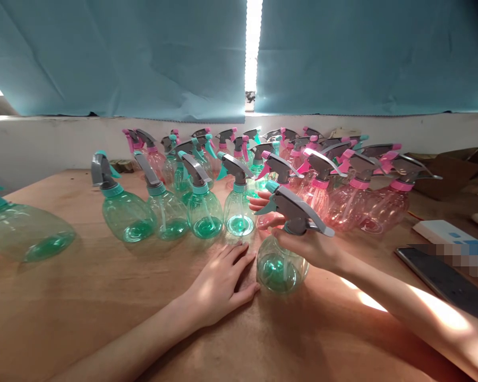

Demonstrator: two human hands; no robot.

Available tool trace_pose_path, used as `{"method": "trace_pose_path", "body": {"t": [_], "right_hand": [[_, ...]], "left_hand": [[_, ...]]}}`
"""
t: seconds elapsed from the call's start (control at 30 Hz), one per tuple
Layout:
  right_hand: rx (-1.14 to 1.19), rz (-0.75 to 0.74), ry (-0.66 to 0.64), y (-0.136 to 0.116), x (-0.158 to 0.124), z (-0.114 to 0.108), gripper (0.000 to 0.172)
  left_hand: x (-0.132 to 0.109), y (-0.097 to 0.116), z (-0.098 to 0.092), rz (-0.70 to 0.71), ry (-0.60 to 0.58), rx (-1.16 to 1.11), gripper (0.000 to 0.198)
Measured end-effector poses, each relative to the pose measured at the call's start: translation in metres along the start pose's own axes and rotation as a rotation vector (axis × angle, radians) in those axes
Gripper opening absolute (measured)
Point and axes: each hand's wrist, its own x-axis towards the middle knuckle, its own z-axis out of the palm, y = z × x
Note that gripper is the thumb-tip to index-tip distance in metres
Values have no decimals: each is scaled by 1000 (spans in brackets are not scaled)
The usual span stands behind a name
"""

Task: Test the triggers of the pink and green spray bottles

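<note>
In the head view, my right hand (313,251) is around the neck of a green spray bottle (279,273) with a grey and teal trigger head. Its thumb lies across the front of the neck, and some fingers show stretched out behind the head. That bottle stands at the front, tilted slightly. My left hand (219,286) lies palm down on the wooden table (143,313) with fingers spread, holding nothing. Its thumb tip is close to the base of the gripped bottle. Just beyond my hands stands another green spray bottle (239,209).
Several green bottles (205,215) and pink bottles (352,204) stand in rows behind. One more green bottle (27,231) is at far left. A phone (442,281), a white box (442,233) and a cardboard box (442,172) lie at right. A wall (43,140) closes the back.
</note>
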Motion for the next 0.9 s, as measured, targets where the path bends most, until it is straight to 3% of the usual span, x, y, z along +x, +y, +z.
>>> {"method": "trace_pose_path", "body": {"t": [0.1,0.3,0.53,0.77,0.9], "right_hand": [[-4,-1,-5,1,0,0,50],[-94,-27,-11,0,1,-1,29],[-72,55,21,-1,-1,-1,46],[-47,20,-16,-4,1,-2,16],[-37,22,-22,-4,1,-3,31]], "left_hand": [[0,0,0,-2,-4,1,56],[-1,-1,0,-10,-8,2,56],[0,0,0,-15,-16,-6,56],[0,-1,-1,-11,3,-17,54],[0,0,-2,-6,8,-15,54]]}}
